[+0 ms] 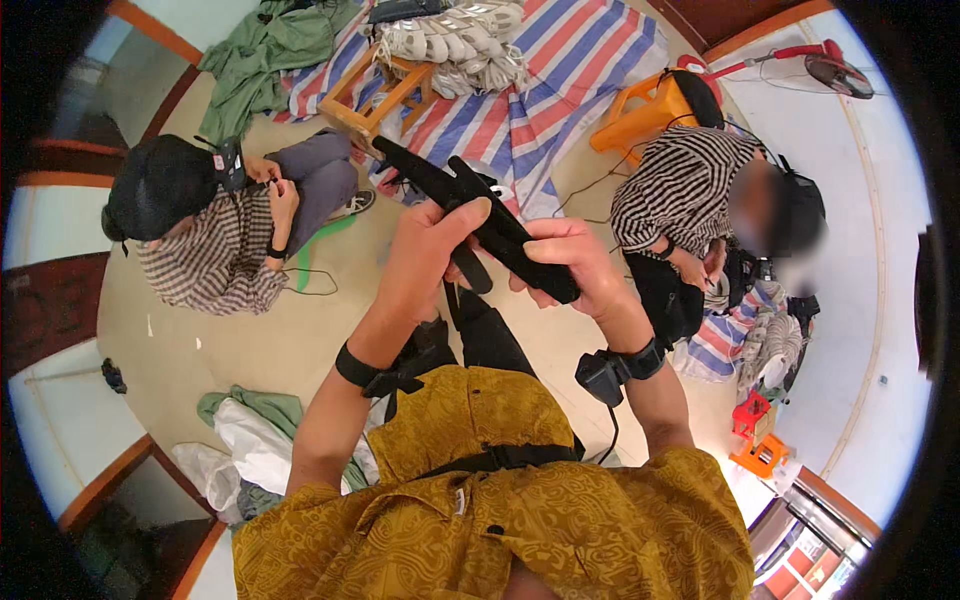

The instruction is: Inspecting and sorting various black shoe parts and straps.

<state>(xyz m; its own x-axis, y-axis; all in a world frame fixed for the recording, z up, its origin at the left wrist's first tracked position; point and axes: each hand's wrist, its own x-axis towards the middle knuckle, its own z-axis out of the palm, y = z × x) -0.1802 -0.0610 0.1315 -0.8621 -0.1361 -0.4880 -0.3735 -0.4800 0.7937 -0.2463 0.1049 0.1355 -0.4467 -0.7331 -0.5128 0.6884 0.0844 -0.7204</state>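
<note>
In front of my chest I hold up a long black strappy piece (508,240), soft-looking, with narrow strips that fork toward its upper left end. Its exact kind I cannot make out. My left hand (428,243) grips it near the middle, thumb pressed on top and fingers behind. My right hand (580,262) pinches its lower right end between thumb and fingers. Below my left fingers a black strip with a rounded end hangs down. My hands partly hide the piece.
Two seated people, one at left (210,240) and one at right (680,190), work with their hands. Beyond are a wooden stool (345,108), a striped tarp (570,70), bundled whitish pieces (450,35) and an orange stool (625,112). White bags (255,440) lie at lower left.
</note>
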